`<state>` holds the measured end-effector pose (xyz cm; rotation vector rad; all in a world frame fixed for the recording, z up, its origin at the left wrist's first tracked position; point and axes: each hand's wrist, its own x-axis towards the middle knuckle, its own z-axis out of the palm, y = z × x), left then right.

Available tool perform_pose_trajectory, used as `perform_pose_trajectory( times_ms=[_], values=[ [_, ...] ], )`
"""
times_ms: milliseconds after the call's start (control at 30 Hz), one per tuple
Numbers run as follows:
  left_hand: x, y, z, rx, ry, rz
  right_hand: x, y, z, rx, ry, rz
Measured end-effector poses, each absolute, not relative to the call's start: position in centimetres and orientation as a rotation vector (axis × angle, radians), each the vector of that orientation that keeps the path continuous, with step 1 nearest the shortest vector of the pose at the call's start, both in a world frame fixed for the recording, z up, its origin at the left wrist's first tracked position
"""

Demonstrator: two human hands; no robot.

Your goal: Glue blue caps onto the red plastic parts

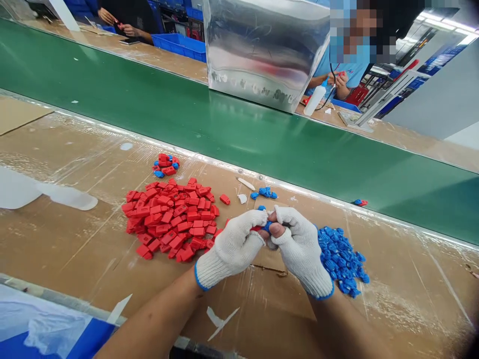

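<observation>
My left hand (234,244) and my right hand (299,247), both in white knit gloves, meet over the cardboard-covered bench. Between the fingertips sit a red plastic piece (256,229) and a blue plastic piece (267,227), pressed together; the left fingers close on the red one, the right on the blue one. A pile of red pieces (170,217) lies left of my hands. To the right, a heap of blue pieces (340,259) sits partly behind my right hand. A small cluster of joined red-and-blue pieces (165,165) lies farther back.
A green conveyor belt (209,124) runs behind the bench, one red-and-blue piece (360,202) at its edge. Several loose blue pieces (264,193) lie near it. A shiny metal box (262,50) stands beyond. Other people's hands (339,82) work across the belt.
</observation>
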<state>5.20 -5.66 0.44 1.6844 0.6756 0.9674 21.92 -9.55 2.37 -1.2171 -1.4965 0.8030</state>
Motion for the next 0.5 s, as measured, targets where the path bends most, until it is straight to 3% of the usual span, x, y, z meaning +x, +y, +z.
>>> perform_pose_trajectory(
  times_ms=[233,500],
  values=[
    [5.0,-5.0,0.7,1.383,0.609,0.693,24.8,-8.4,5.0,-1.104,-2.012,0.665],
    [4.0,-2.2,0.4,0.861,0.65,1.201,29.5,-6.9,3.1,-1.474,-2.231,0.649]
  ],
)
